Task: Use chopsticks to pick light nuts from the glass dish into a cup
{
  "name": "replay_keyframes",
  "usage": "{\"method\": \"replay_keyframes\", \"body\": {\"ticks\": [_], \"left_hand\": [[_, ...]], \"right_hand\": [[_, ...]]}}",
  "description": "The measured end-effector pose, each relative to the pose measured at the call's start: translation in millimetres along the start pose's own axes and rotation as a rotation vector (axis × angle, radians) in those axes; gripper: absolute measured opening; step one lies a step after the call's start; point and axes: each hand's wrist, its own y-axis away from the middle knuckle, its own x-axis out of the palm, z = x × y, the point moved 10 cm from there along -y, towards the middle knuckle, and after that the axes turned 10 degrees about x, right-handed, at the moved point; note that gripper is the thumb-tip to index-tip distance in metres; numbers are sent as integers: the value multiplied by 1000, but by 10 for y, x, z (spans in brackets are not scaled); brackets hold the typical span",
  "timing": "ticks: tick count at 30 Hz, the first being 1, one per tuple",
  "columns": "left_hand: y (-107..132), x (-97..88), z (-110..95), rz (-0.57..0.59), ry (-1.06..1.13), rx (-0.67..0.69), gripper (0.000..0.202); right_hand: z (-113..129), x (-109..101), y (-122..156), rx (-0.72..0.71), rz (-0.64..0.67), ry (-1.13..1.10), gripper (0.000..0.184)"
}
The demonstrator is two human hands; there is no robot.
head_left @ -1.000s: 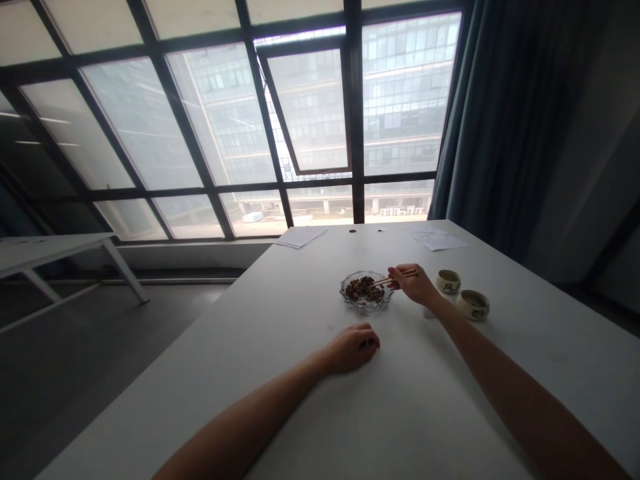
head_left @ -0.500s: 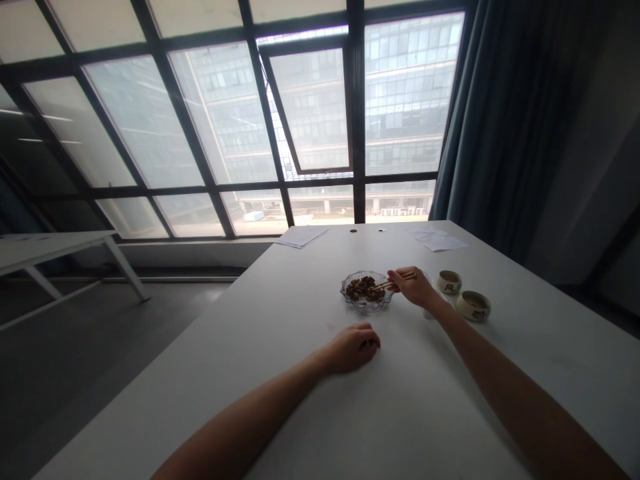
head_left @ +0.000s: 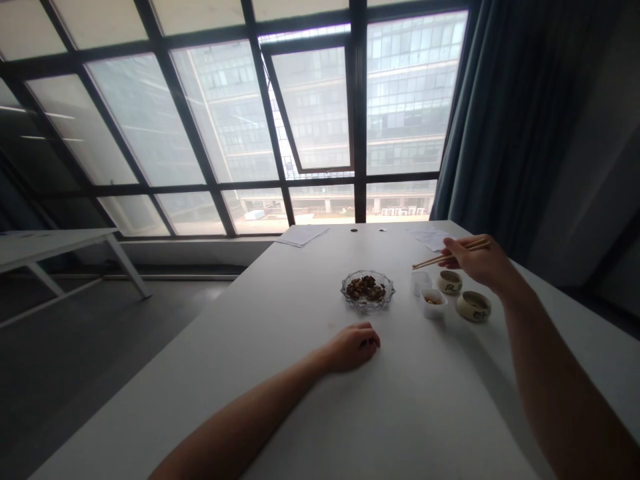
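My right hand (head_left: 475,261) is raised above the far right of the table, shut on a pair of wooden chopsticks (head_left: 435,259) whose tips point left. Below the tips stand a clear cup (head_left: 421,283) and a small white cup (head_left: 433,305) holding pale bits of food. Two small cream ceramic bowls (head_left: 450,283) (head_left: 473,307) with dark brush-style marks sit close by. A cut-glass dish (head_left: 367,305) holds a dark brown food pile (head_left: 366,288). My left hand (head_left: 354,347) rests curled on the white table (head_left: 400,413), nearer the dish, holding nothing.
Loose sheets of paper (head_left: 303,235) (head_left: 431,239) lie at the table's far edge, below tall windows. A dark curtain (head_left: 510,120) hangs at the right. A second white table (head_left: 50,243) stands at the left, beyond a grey floor.
My right hand has moved up and right, away from the glass dish, carrying the chopsticks. This uncovers the clear and white cups. My left hand stays where it was.
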Motion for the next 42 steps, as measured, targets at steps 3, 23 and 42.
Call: {"method": "replay_keyframes", "body": {"ticks": [3,23,42], "left_hand": [[-20,8,-1,2,-2,-9,18],[-70,31,-10,-1,2,-18,18],[-8,-33,-38,1,0,26,18]], "right_hand": [[-123,-215,-51,83,3,47,34],[123,792,248,-121,276,-95,49],[-583,1879,439,-12,476,-129,44]]}}
